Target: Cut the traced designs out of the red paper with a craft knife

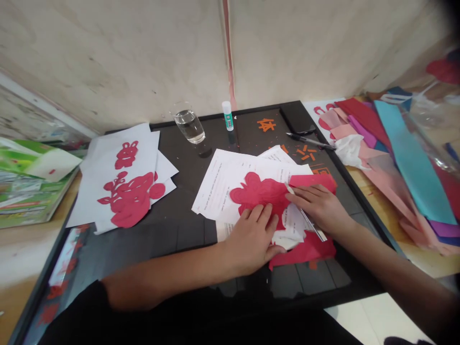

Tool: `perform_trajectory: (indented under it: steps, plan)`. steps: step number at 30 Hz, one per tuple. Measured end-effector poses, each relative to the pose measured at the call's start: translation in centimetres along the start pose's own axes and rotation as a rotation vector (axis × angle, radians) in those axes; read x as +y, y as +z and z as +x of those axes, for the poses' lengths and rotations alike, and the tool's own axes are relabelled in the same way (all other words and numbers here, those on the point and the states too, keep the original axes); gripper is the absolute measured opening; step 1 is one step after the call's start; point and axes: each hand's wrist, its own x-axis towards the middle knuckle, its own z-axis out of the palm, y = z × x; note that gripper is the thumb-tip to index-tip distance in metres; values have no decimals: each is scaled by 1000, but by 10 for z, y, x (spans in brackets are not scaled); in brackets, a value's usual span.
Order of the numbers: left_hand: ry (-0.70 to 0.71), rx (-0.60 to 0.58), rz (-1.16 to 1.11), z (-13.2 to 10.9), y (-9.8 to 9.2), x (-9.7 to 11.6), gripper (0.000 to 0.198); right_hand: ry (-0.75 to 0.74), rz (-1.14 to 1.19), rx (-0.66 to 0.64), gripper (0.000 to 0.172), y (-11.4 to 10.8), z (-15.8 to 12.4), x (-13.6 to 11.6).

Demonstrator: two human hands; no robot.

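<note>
My left hand [253,239] lies with its fingers spread, pressing on the lower edge of a red paper cutout [257,187] with rounded, petal-like lobes. The cutout rests on printed white sheets [215,177]. In my right hand [321,208] is a slim, pale craft knife [312,225], held like a pen, its tip against the right part of the cutout. More red paper [305,251] lies below the hands, and another red piece [316,181] shows behind my right hand. Part of the cutout is hidden under my left fingers.
A glass of water [189,125] and a glue stick [227,116] stand at the back. Finished-looking red cutouts [131,199] lie on white paper at left. Orange paper pieces [266,125], pens [309,140] and a pile of coloured paper [413,163] are to the right.
</note>
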Motion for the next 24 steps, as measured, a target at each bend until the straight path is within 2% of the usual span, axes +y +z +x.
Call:
perform_trajectory:
  steps: [2, 4, 8, 11, 14, 15, 17, 20, 24]
  plan:
    - [-11, -3, -30, 1, -8, 8, 72, -131, 14, 49, 31, 5, 14, 16]
    - [24, 17, -69, 3, -13, 8, 63, -227, 56, 80, 29, 10, 27, 30]
    - [134, 172, -5, 11, -4, -11, 41, -255, 153, 48, 28, 10, 36, 48]
    - [164, 224, 83, 15, 15, -29, 44, -110, 208, 95, 17, -4, 27, 41]
    - [143, 218, 76, 15, 27, -36, 49, 232, 448, 250, 17, -17, 11, 18]
    - [145, 224, 67, 15, 28, -36, 49, 369, 573, 201, 21, -18, 7, 10]
    - [147, 241, 49, 14, 27, -35, 48, 538, 777, 68, 27, -16, 3, -4]
    - [150, 249, 19, 15, 23, -34, 47, 625, 898, 28, 25, -3, 2, -12]
    - [160, 273, -8, 15, 23, -36, 46, 627, 894, 16, 23, 8, 3, -7]
